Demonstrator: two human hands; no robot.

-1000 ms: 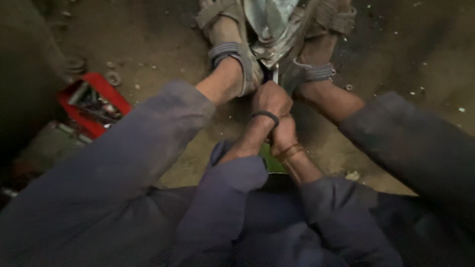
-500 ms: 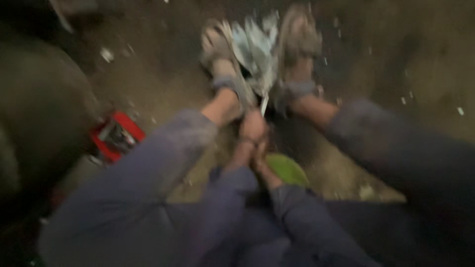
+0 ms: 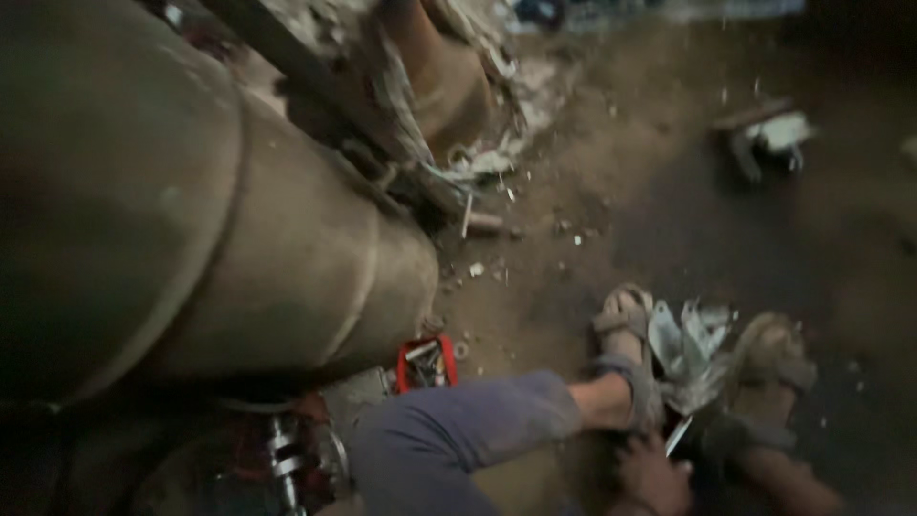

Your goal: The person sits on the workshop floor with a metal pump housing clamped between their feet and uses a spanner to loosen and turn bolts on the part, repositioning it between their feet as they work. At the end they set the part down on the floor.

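The picture is blurred. My left hand (image 3: 657, 470) sits at the bottom edge between my sandalled feet (image 3: 626, 330), closed around a thin pale metal tool (image 3: 678, 435) that points up. My right hand lies against it at the frame's edge and cannot be told apart from it. Just above the hands, a crumpled shiny metal piece (image 3: 690, 354) is pinned between the left foot and the right foot (image 3: 769, 368). My left leg in a grey-blue trouser (image 3: 458, 435) stretches across the dirt floor.
A large dull metal cylinder (image 3: 191, 239) fills the left side. A small red tray of bits (image 3: 427, 365) lies at its base beside my knee. Rusty parts and debris (image 3: 430, 105) lie at the top, and a pale object (image 3: 774, 134) sits far right.
The view has swung up and to the left. The hands and feet now sit at the lower right, and the big cylinder has come into sight. The hands stay together on the tool.
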